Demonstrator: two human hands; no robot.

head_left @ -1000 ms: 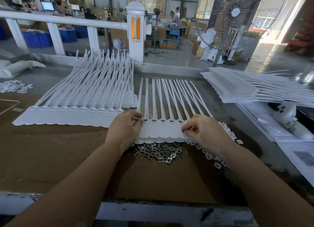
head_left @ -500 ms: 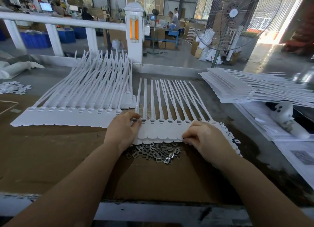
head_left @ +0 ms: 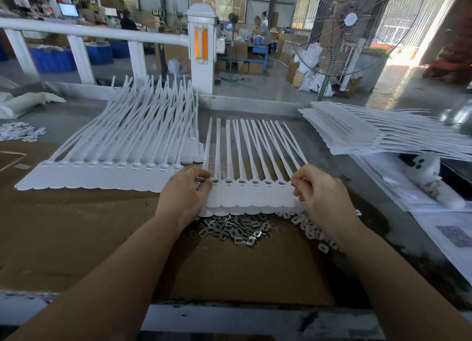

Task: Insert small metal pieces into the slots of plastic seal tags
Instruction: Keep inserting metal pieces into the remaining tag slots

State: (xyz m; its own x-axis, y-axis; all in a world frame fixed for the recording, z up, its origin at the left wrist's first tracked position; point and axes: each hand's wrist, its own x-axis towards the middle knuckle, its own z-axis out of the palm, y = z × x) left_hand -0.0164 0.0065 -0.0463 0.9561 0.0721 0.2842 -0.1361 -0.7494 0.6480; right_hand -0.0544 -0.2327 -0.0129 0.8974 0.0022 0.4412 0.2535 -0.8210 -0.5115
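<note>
A strip of white plastic seal tags [head_left: 251, 196] lies in front of me on brown cardboard, with its tails pointing away. A pile of small metal pieces [head_left: 229, 231] sits just below the strip. My left hand [head_left: 185, 195] is at the strip's left end and pinches a metal piece [head_left: 202, 180] against the leftmost slot. At the right end, the curled fingers of my right hand [head_left: 320, 197] pinch a small dark metal piece at the last tag's slot.
A longer row of tags [head_left: 102, 172] lies to the left, and a stack of tag sheets [head_left: 370, 134] lies at the right. More loose metal pieces [head_left: 313, 232] are scattered under my right wrist. A white rail and a standing fan [head_left: 344, 29] stand beyond the table.
My right hand dropped to the strip's near edge by the pile, then rose to the slot at the right end. My left hand stayed at the left end.
</note>
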